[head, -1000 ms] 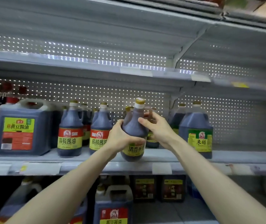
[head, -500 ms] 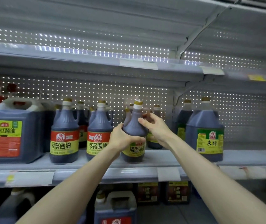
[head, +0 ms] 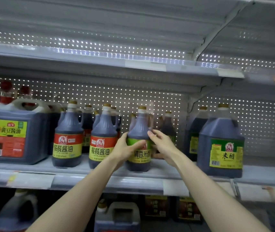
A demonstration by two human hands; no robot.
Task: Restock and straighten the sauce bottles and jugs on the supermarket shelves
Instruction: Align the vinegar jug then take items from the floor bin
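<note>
Head view. Both forearms reach up and forward from the lower edge of the view and converge on one green-labelled vinegar bottle (head: 139, 129), which stands upright near the front edge of the middle shelf (head: 83, 180).

The left hand (head: 125, 149) clasps the bottle's left flank at label height. Its palm lies against the side and its thumb (head: 138, 144) is curled across the front of the label.

The right hand (head: 162, 146) comes in from the right with the wrist slightly raised. Its thumb (head: 151, 133) lies on the bottle's shoulder just below the handle, and its fingers bend round the bottle's right and rear side, where most are hidden.

Just left of the held bottle stand two red-labelled soy sauce bottles (head: 68, 136), with further bottles behind them. A large square jug (head: 16, 133) stands at far left. To the right, apart from the hands, stands a green-labelled jug (head: 220, 143). A perforated back panel (head: 100, 96) closes the shelf behind.
</note>
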